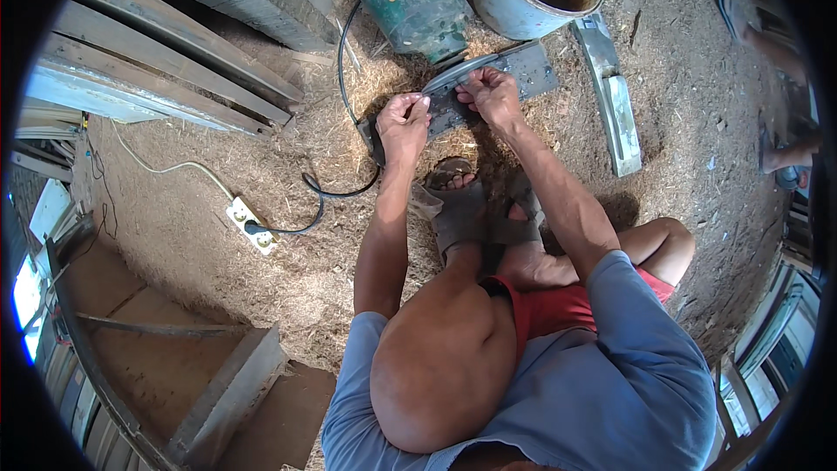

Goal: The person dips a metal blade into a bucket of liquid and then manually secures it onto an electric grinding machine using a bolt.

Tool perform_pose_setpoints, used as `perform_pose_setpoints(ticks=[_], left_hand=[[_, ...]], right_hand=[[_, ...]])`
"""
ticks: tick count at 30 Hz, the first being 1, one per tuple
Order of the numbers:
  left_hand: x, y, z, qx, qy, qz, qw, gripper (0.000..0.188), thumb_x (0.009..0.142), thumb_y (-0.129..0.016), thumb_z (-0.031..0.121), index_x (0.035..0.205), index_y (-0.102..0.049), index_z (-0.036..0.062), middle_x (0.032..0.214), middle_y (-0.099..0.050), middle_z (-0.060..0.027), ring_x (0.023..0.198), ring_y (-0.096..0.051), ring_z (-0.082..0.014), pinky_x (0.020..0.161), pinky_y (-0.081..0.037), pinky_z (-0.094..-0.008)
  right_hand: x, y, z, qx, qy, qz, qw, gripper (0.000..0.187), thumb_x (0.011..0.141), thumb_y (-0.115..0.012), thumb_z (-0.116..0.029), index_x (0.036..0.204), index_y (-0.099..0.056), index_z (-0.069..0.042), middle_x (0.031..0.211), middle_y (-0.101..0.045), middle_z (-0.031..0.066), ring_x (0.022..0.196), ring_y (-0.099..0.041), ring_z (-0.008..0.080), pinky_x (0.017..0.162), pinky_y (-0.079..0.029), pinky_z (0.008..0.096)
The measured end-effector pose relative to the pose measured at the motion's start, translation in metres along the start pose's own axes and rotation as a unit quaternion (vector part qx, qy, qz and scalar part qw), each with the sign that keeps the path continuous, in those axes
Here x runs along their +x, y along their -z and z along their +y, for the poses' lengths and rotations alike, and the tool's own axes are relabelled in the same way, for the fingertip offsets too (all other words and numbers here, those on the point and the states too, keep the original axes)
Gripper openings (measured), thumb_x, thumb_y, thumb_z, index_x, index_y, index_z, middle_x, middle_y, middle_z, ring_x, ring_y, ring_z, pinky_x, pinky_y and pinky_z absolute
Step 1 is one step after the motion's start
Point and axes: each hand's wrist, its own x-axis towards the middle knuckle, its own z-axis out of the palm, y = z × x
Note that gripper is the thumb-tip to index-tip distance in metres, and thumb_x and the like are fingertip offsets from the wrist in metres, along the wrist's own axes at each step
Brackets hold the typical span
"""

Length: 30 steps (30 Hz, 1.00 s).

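My left hand point(404, 129) is closed, thumb and fingers pinched together, just in front of a green motor point(418, 13) with worn paint. To its right, my right hand point(493, 98) is also closed in a pinch. What either one holds, if anything, is too small to make out. Between and just beyond my fingers shows the curved grey rim of what looks like a wheel point(460, 72). Under it lies a dark metal plate point(534, 70), partly covered by my hands. My sandalled feet point(458, 201) rest close behind the plate.
A bucket point(482, 0) with dark liquid stands beside the motor. Right of it lies a long block point(617, 113). A black cable runs to a white power strip point(251, 225) at left. Planks point(174, 57) lean at upper left. Another person's foot point(772, 153) shows at right.
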Motion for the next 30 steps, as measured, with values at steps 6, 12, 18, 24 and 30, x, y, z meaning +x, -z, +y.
perform_pose_setpoints(ticks=[6, 12, 18, 24, 30], left_hand=[[0.003, -0.002, -0.001, 0.003, 0.008, -0.009, 1.000, 0.009, 0.089, -0.067, 0.006, 0.091, -0.060, 0.0013, 0.077, -0.064, -0.0023, 0.058, -0.057, -0.0056, 0.051, -0.046, -0.0195], [0.004, -0.004, -0.001, 0.014, 0.000, -0.012, 1.000, 0.010, 0.088, -0.069, 0.006, 0.090, -0.061, 0.0005, 0.076, -0.064, -0.0023, 0.060, -0.057, -0.0056, 0.052, -0.045, -0.0203], [0.010, -0.003, -0.013, 0.055, -0.045, -0.015, 0.997, 0.011, 0.088, -0.069, 0.007, 0.089, -0.060, 0.0012, 0.077, -0.064, -0.0024, 0.059, -0.056, -0.0058, 0.050, -0.045, -0.0201], [0.012, -0.005, -0.016, 0.051, -0.048, -0.015, 0.997, 0.011, 0.087, -0.069, 0.007, 0.087, -0.060, 0.0011, 0.075, -0.064, -0.0019, 0.057, -0.054, -0.0053, 0.050, -0.044, -0.0204], [0.010, -0.012, -0.009, 0.047, -0.013, -0.017, 0.999, 0.013, 0.085, -0.071, 0.005, 0.090, -0.063, -0.0036, 0.082, -0.067, -0.0057, 0.074, -0.058, -0.0080, 0.068, -0.047, -0.0238]], right_hand=[[0.001, 0.001, 0.001, 0.015, 0.000, 0.008, 1.000, 0.015, 0.096, -0.060, -0.018, 0.087, -0.062, -0.006, 0.085, -0.071, 0.0073, 0.071, -0.067, 0.0119, 0.059, -0.050, 0.0244], [-0.001, 0.003, 0.000, 0.028, 0.002, 0.011, 1.000, 0.015, 0.096, -0.060, -0.017, 0.086, -0.062, -0.006, 0.086, -0.071, 0.0062, 0.071, -0.068, 0.0111, 0.059, -0.051, 0.0235], [0.001, 0.004, 0.002, 0.034, 0.001, 0.020, 0.999, 0.015, 0.096, -0.061, -0.017, 0.087, -0.063, -0.005, 0.085, -0.071, 0.0052, 0.071, -0.068, 0.0108, 0.059, -0.051, 0.0233], [-0.001, 0.005, -0.002, 0.033, -0.001, 0.027, 0.999, 0.012, 0.095, -0.061, -0.014, 0.088, -0.063, -0.004, 0.082, -0.070, 0.0052, 0.070, -0.067, 0.0117, 0.058, -0.052, 0.0241], [0.001, 0.009, -0.002, 0.030, -0.001, 0.040, 0.999, 0.010, 0.094, -0.060, -0.011, 0.089, -0.063, -0.002, 0.080, -0.069, 0.0059, 0.068, -0.067, 0.0122, 0.055, -0.051, 0.0244]])
